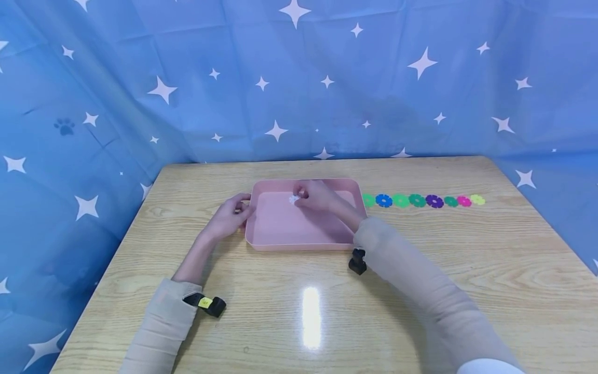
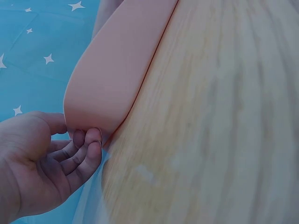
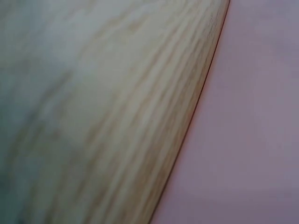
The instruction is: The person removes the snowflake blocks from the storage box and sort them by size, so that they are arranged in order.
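A shallow pink tray [image 1: 280,226] lies on the wooden table. My left hand [image 1: 226,217] holds its left end; in the left wrist view the thumb side reaches the rim and curled fingers [image 2: 93,135] touch the outer wall. Over the inside of the tray, my right hand [image 1: 315,195] pinches a small white flower-shaped plastic disc [image 1: 293,199] between thumb and fingertips. The right wrist view takes in only the tray's pink side [image 3: 252,130] and wood, with the right hand out of sight.
A row of flower-shaped discs in green, blue, purple, pink and yellow [image 1: 477,199] runs rightward from the tray's right side. Behind the table [image 1: 261,311] hangs a blue curtain [image 1: 299,78] with white stars.
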A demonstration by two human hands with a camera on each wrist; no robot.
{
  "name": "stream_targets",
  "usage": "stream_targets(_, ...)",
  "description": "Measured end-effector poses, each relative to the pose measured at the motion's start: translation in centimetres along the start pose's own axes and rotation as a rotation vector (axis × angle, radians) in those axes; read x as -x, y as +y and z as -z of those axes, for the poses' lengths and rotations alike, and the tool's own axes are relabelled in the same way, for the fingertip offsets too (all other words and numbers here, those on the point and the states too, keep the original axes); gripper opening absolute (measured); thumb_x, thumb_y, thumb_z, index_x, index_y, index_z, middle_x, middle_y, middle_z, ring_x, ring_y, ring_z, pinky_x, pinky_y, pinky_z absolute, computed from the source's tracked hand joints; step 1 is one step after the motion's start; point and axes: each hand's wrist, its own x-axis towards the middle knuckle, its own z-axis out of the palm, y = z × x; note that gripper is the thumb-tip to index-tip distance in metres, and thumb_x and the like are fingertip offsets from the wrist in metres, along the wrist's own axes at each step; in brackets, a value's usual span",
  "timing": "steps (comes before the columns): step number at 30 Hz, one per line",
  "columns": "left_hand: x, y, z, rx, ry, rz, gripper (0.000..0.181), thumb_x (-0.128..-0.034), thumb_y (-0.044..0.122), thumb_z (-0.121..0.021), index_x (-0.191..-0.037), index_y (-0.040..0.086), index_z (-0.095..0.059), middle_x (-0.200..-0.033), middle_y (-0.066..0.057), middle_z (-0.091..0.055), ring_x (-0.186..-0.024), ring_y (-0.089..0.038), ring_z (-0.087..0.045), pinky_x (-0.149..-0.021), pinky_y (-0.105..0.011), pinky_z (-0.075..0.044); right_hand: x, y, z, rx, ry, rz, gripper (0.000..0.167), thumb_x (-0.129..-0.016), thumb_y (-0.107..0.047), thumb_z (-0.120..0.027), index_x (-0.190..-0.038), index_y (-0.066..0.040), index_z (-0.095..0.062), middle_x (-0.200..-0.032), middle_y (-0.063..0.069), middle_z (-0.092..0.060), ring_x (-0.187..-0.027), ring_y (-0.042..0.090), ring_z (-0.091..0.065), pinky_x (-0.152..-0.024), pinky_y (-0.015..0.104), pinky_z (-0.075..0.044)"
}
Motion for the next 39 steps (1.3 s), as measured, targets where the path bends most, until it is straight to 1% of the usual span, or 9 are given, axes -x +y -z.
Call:
stream_targets(3,0.1,0.0,0.0,-0.005,-0.002,0.006,0.047,-0.1052,0.013,-0.054,-0.145,-0.008,-0.042,-0.094,-0.018,-0.06,-0.07,-0.018,-0.06,-0.062,-0.029,-0.053,0.1,-0.1,0.0,-0.009,-0.001,-0.012,0.017,-0.092,-0.01,-0.074,-0.105,-0.002,-0.065,-0.096,0.01,-0.067,-0.085,0.023,-0.057,-0.081,0.035,-0.049)
stream_targets(11,0.1,0.0,0.1,0.006,-0.011,0.002,0.049,-0.1053,0.013,-0.054,-0.147,-0.009,-0.04,-0.096,-0.02,-0.06,-0.068,-0.017,-0.059,-0.06,-0.029,-0.052,0.2,-0.4,-0.1,0.007,0.006,-0.034,0.026,-0.088,-0.011,-0.08,-0.102,-0.003,-0.059,-0.093,0.01,-0.063,-0.087,0.022,-0.057,-0.083,0.034,-0.048)
stream_targets(14,0.4,0.7,0.1,0.009,-0.019,0.006,0.049,-0.1052,0.011,-0.053,-0.146,-0.011,-0.039,-0.097,-0.023,-0.06,-0.07,-0.02,-0.06,-0.062,-0.032,-0.053,0.3,-0.4,0.0,0.002,0.004,-0.042,0.026,-0.088,-0.011,-0.079,-0.102,-0.003,-0.058,-0.092,0.009,-0.063,-0.086,0.022,-0.056,-0.081,0.033,-0.048)
stream_targets(18,0.3,0.8,0.0,-0.003,-0.013,0.017,0.048,-0.1051,0.012,-0.053,-0.146,-0.009,-0.04,-0.096,-0.021,-0.06,-0.07,-0.021,-0.061,-0.063,-0.032,-0.054,0.7,-0.3,0.5,-0.055,-0.003,-0.047,0.02,-0.091,-0.008,-0.074,-0.101,-0.002,-0.058,-0.09,0.009,-0.063,-0.081,0.019,-0.055,-0.074,0.029,-0.047)
stream_targets(21,0.0,0.2,-0.1,-0.006,-0.008,0.013,0.048,-0.105,0.014,-0.054,-0.147,-0.006,-0.041,-0.095,-0.017,-0.06,-0.069,-0.019,-0.061,-0.063,-0.03,-0.053,1.1,0.1,0.9,-0.124,-0.005,-0.048,0.016,-0.092,-0.007,-0.072,-0.099,-0.001,-0.059,-0.088,0.009,-0.064,-0.075,0.017,-0.056,-0.067,0.026,-0.047)
stream_targets(25,0.1,0.3,-0.1,-0.004,-0.01,0.012,0.048,-0.105,0.014,-0.054,-0.146,-0.006,-0.042,-0.095,-0.017,-0.06,-0.071,-0.02,-0.061,-0.064,-0.031,-0.054,1.6,1.0,1.5,-0.162,-0.005,-0.06,0.014,-0.094,-0.01,-0.071,-0.098,-0.002,-0.06,-0.088,0.01,-0.065,-0.073,0.017,-0.058,-0.065,0.026,-0.049)
stream_targets(28,0.1,0.3,0.0,-0.003,-0.011,0.016,0.047,-0.1052,0.014,-0.054,-0.146,-0.005,-0.042,-0.096,-0.016,-0.059,-0.074,-0.02,-0.061,-0.066,-0.031,-0.055,2.0,1.8,1.9,-0.175,0.01,-0.056,0.014,-0.096,-0.012,-0.069,-0.1,-0.002,-0.061,-0.089,0.01,-0.065,-0.075,0.019,-0.059,-0.067,0.027,-0.05)
stream_targets(35,0.2,0.2,0.1,0.0,-0.016,0.017,0.047,-0.1054,0.015,-0.054,-0.147,-0.005,-0.042,-0.096,-0.017,-0.059,-0.075,-0.021,-0.061,-0.066,-0.032,-0.055,3.2,3.2,4.0,-0.129,0.119,-0.016,0.014,-0.098,-0.013,-0.067,-0.105,-0.001,-0.067,-0.094,0.01,-0.068,-0.083,0.023,-0.061,-0.075,0.031,-0.049)
stream_targets(39,0.1,0.1,0.0,-0.008,-0.014,0.018,0.047,-0.1053,0.015,-0.054,-0.147,-0.005,-0.042,-0.095,-0.017,-0.06,-0.074,-0.02,-0.061,-0.066,-0.031,-0.055,4.1,4.5,5.5,-0.165,0.15,-0.028,0.015,-0.099,-0.013,-0.066,-0.105,0.0,-0.067,-0.091,0.015,-0.069,-0.08,0.029,-0.065,-0.07,0.032,-0.053)
